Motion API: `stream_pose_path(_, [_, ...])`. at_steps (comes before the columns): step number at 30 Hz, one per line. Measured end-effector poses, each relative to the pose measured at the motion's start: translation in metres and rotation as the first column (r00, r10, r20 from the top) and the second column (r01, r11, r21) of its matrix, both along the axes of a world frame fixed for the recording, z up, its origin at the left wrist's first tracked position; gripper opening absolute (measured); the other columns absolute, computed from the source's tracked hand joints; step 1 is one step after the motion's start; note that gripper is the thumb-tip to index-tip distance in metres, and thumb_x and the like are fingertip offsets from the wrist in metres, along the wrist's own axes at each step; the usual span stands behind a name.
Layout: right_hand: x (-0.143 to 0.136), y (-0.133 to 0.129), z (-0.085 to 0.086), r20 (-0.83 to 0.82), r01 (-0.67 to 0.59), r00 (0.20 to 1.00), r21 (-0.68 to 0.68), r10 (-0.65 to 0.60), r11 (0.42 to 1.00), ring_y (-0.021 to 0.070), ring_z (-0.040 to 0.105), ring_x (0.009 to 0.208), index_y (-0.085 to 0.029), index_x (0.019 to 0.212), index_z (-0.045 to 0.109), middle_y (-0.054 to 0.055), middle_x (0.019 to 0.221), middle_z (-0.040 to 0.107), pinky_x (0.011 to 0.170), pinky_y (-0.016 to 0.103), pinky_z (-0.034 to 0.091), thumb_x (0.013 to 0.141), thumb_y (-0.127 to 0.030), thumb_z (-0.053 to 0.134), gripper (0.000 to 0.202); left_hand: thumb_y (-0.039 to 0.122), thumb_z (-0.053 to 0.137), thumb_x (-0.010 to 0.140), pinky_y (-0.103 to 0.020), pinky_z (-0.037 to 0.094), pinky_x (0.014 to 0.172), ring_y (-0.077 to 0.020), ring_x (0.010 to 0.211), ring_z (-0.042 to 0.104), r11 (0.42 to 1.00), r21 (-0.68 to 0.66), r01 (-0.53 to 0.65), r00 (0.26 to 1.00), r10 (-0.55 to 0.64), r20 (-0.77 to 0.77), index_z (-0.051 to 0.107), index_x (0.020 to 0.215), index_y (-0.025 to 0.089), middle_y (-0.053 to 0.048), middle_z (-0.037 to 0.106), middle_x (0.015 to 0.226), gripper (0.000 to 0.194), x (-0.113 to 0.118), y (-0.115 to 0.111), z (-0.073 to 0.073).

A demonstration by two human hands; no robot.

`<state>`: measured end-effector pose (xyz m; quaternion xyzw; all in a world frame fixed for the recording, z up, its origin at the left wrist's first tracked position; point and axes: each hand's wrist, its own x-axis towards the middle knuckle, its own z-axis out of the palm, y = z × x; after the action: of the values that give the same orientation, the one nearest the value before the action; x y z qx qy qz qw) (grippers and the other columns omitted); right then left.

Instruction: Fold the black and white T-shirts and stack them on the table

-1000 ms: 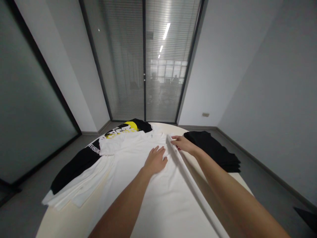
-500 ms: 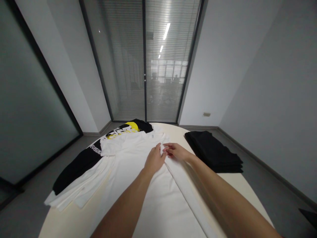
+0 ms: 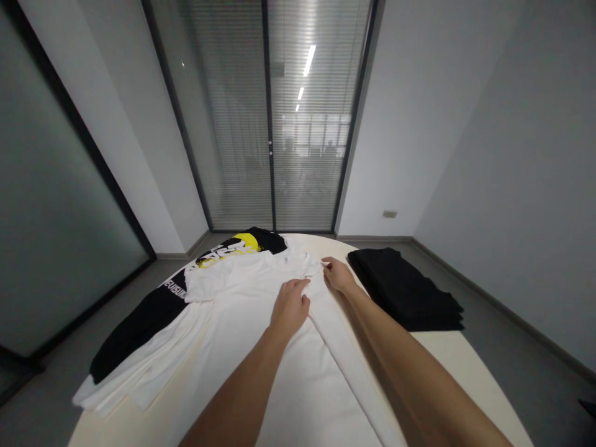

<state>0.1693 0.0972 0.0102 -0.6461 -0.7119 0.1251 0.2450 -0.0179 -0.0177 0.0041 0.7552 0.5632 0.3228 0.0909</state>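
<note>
A white T-shirt (image 3: 251,316) lies spread out on the table, its collar toward the far end. My left hand (image 3: 289,307) rests on the upper right of the shirt, fingers stretched forward and the thumb apart. At the shirt's right sleeve is my right hand (image 3: 339,274), its fingertips closed on the sleeve's edge. The far fingers of that hand are partly hidden. A fold runs down the right side of the shirt from below my left hand.
A folded stack of black cloth (image 3: 405,288) sits at the right edge of the pale round table (image 3: 442,354). Black clothing with yellow and white print (image 3: 228,248) lies at the far left, beside more white cloth (image 3: 144,366). Glass doors (image 3: 272,124) stand beyond.
My right hand has moved right, away from my left hand, to the sleeve's outer edge. My left hand has flattened onto the shirt, its fingers no longer pinched together with the right.
</note>
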Motion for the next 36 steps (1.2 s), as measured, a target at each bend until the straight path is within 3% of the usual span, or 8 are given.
stream_pose_path(6, [-0.002,0.026,-0.009,0.006,-0.044,0.999,0.057,0.044,0.997,0.0202,0.065,0.097,-0.026,0.112,0.075,0.005,0.108,0.073,0.084,0.027,0.045,0.091,-0.023,0.058,0.026,0.013,0.049,0.089,-0.037,0.040,0.114,-0.0254,0.126,0.051,0.999,-0.006,-0.033,0.998,0.033,-0.056,0.064,0.133,0.016,-0.012,0.060,0.131,0.046,0.003,0.002,-0.003])
stream_pose_path(12, [-0.011,0.052,-0.004,0.007,-0.079,0.997,0.124,0.079,0.989,0.0193,0.064,0.095,-0.018,0.106,0.071,0.012,0.117,0.066,0.086,0.027,0.045,0.098,-0.029,0.050,0.025,0.010,0.044,0.088,-0.037,0.037,0.117,-0.0266,0.128,0.049,0.999,-0.035,-0.035,0.996,0.032,-0.081,0.060,0.137,0.006,-0.015,0.060,0.135,0.051,0.004,0.002,0.000])
stream_pose_path(17, [-0.022,0.069,0.004,0.026,-0.232,0.973,0.112,0.231,0.966,0.0173,0.063,0.100,-0.017,0.106,0.068,0.009,0.113,0.070,0.089,0.024,0.045,0.090,-0.010,0.052,0.024,0.010,0.045,0.088,-0.035,0.035,0.118,-0.0260,0.130,0.048,0.998,-0.038,-0.047,0.997,0.045,-0.059,0.058,0.138,0.006,-0.015,0.059,0.137,0.052,0.004,0.002,-0.001])
stream_pose_path(22, [-0.010,0.076,0.003,0.078,-0.313,0.948,0.042,0.309,0.949,0.0180,0.064,0.094,-0.018,0.101,0.072,0.006,0.102,0.073,0.086,0.024,0.046,0.077,0.000,0.056,0.034,0.018,0.047,0.093,-0.038,0.038,0.116,-0.0273,0.129,0.050,0.997,-0.053,-0.057,0.997,0.054,-0.056,0.057,0.138,0.007,-0.015,0.059,0.135,0.048,0.004,0.003,-0.001])
stream_pose_path(29, [0.003,0.076,0.000,0.160,-0.304,0.941,0.026,0.297,0.952,0.0189,0.063,0.092,-0.016,0.103,0.073,0.011,0.106,0.069,0.088,0.027,0.044,0.087,-0.012,0.059,0.022,0.021,0.050,0.093,-0.038,0.038,0.116,-0.0274,0.129,0.049,0.997,-0.056,-0.062,0.996,0.058,-0.065,0.057,0.138,0.008,-0.015,0.059,0.135,0.047,0.005,0.001,0.001])
stream_pose_path(33, [0.000,0.076,0.002,0.172,-0.308,0.937,0.005,0.302,0.951,0.0167,0.062,0.089,-0.014,0.107,0.072,0.011,0.106,0.069,0.082,0.023,0.044,0.081,-0.004,0.059,0.031,0.020,0.050,0.093,-0.037,0.037,0.116,-0.0271,0.129,0.050,0.996,-0.057,-0.068,0.996,0.064,-0.067,0.057,0.138,0.009,-0.014,0.059,0.135,0.048,0.005,0.000,0.002])
stream_pose_path(36, [0.000,0.078,0.002,0.185,-0.312,0.933,-0.008,0.308,0.950,0.0166,0.061,0.085,-0.015,0.106,0.072,0.010,0.105,0.069,0.079,0.023,0.044,0.079,-0.007,0.063,0.030,0.020,0.050,0.092,-0.038,0.038,0.115,-0.0270,0.128,0.050,0.997,-0.054,-0.063,0.996,0.060,-0.065,0.057,0.138,0.010,-0.014,0.060,0.134,0.047,0.004,0.000,0.001])
